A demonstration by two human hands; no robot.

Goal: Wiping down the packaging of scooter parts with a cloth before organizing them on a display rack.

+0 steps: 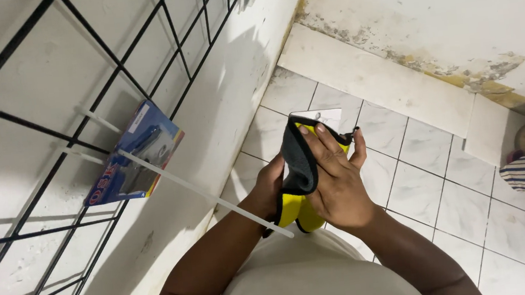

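Clearly, from the head view I see my right hand (337, 175) wrapped over a black-and-yellow glove (301, 173) and my left hand (271, 182) gripping it from beneath, held at chest height over the tiled floor (436, 194), beside a wire rack (74, 144).

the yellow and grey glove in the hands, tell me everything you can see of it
The glove looks like a soft work glove, dark grey fabric on the upper part and bright yellow on the lower part, with a white card tag at its top end. It is limp and folded over, held upright above the white tiled floor. The right hand lies over its front with fingers spread across the grey part; the left hand holds it from behind. A white peg from the wall rack crosses in front of its yellow end.
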